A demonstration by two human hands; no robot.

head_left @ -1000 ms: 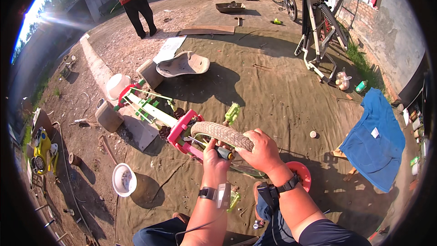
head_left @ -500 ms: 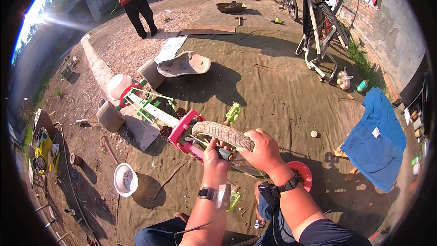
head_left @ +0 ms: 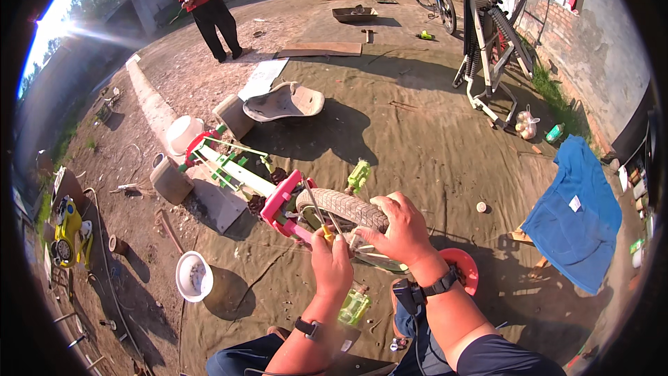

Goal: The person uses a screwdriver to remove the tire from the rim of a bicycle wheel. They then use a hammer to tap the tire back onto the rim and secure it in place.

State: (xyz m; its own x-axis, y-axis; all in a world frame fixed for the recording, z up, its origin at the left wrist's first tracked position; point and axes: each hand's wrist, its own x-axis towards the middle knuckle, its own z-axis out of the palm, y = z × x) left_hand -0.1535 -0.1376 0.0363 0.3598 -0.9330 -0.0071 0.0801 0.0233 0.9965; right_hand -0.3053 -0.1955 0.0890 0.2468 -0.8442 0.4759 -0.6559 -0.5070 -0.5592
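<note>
My left hand [head_left: 330, 264] is closed on a screwdriver with a yellow handle [head_left: 327, 232]; its metal shaft points up beside the wheel, along with a second thin metal piece I cannot make out. My right hand [head_left: 402, 233] grips the treaded tyre [head_left: 337, 202] of a small bicycle wheel, fingers over its top, thumb at the side. The wheel joins a pink part [head_left: 282, 198] on a pale frame [head_left: 240, 174] with green and red fittings, lying across the ground. Green pedals [head_left: 358, 175] stick out on both sides of the wheel.
A person [head_left: 205, 7] in red stands at upper left. Around me are a white bowl [head_left: 193, 276], red basin [head_left: 467, 271], grey tub [head_left: 285, 103], jerrycan [head_left: 171, 179], blue cloth [head_left: 572, 216] and yellow toy vehicle [head_left: 66, 237]. A folded machine [head_left: 487, 49] and bicycle [head_left: 435, 0] stand upper right.
My left hand and wrist have turned, and the screwdriver's shaft now points upward where its handle lay sideways earlier. My right hand stays on the tyre. The view has shifted slightly.
</note>
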